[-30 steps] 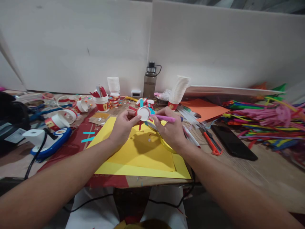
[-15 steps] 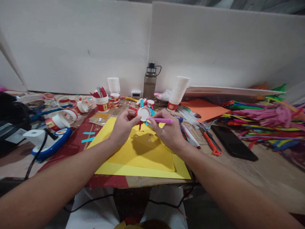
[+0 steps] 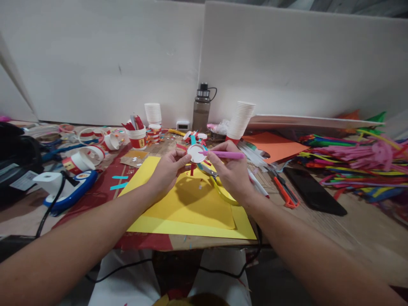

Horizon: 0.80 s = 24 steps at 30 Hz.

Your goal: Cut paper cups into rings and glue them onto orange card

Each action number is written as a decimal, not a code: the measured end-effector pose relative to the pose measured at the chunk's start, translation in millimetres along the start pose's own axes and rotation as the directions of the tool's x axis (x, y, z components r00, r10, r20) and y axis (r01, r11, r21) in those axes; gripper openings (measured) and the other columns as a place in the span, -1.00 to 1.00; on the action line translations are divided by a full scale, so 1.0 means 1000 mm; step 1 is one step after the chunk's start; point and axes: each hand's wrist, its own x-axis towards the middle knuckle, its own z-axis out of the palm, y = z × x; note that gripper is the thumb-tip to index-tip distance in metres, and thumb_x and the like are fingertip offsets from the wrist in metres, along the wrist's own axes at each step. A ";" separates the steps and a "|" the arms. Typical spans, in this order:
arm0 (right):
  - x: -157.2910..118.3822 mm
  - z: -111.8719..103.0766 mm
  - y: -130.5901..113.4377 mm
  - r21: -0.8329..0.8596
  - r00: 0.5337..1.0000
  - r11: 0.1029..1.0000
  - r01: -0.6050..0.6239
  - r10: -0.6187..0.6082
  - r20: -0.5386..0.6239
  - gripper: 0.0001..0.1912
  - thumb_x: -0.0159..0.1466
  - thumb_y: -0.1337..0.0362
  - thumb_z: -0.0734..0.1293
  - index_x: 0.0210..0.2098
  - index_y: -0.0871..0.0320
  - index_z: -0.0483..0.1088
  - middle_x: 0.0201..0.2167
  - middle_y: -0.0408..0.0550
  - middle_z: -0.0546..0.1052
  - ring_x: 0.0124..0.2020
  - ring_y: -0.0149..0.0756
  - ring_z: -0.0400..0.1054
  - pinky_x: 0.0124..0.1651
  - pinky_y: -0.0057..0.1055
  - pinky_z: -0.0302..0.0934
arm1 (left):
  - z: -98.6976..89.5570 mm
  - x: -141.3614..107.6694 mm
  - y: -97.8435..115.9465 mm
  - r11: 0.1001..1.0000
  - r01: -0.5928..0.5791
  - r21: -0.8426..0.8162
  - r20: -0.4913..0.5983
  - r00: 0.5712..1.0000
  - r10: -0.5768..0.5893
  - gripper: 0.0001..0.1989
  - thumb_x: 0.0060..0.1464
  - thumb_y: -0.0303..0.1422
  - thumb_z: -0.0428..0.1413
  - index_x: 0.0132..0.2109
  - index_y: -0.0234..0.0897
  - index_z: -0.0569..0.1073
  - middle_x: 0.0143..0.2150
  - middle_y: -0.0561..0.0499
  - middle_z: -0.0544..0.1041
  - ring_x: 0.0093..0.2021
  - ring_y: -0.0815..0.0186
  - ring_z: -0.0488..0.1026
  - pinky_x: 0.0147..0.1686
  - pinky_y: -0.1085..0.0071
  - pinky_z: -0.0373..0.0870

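Between thumb and fingers, my left hand (image 3: 170, 168) holds a cut paper cup base (image 3: 196, 153), a white disc with red and blue strips sticking out around it. A pink marker (image 3: 225, 154) is gripped in my right hand (image 3: 232, 172); its tip points left, at the face of the disc, and whether it touches I cannot tell. Yellow-handled scissors (image 3: 223, 190) lie below, partly hidden by my right hand. Under both hands are yellow paper sheets (image 3: 188, 210), with a few tiny scraps on them.
Cups with red strips (image 3: 137, 137) stand back left. A water bottle (image 3: 201, 111) and a stack of paper cups (image 3: 241, 119) are behind. To the right lie an orange utility knife (image 3: 286, 193), a black phone (image 3: 314, 191) and colourful pipe cleaners (image 3: 353, 155). Blue strips (image 3: 119, 182) lie left.
The marker has swung to a flatter angle, its tip now over the disc's face instead of its lower edge. My right hand moved slightly right, exposing more of the scissors.
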 end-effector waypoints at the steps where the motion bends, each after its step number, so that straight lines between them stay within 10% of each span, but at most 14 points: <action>1: 0.000 0.000 0.000 0.009 1.000 1.000 0.005 -0.004 -0.010 -0.81 0.23 0.14 0.35 -0.36 0.13 0.36 -0.44 -0.16 0.46 -0.40 -0.37 0.35 -0.34 -0.37 0.24 | 0.000 0.000 0.000 1.000 0.007 -0.005 0.018 1.000 -0.007 -0.72 -0.09 -0.29 0.30 -0.34 -0.36 0.40 -0.31 0.00 0.50 -0.29 0.36 0.48 -0.25 0.38 0.46; 24: -0.004 0.002 0.006 -0.030 0.994 0.996 0.088 -0.086 0.067 -0.79 0.23 0.10 0.35 -0.31 0.11 0.39 -0.38 -0.14 0.48 -0.35 -0.35 0.37 -0.29 -0.36 0.24 | 0.002 -0.004 -0.001 0.999 0.051 0.019 0.157 0.986 -0.053 -0.77 -0.01 -0.26 0.25 -0.34 -0.34 0.42 -0.33 -0.01 0.50 -0.34 0.39 0.45 -0.42 0.51 0.36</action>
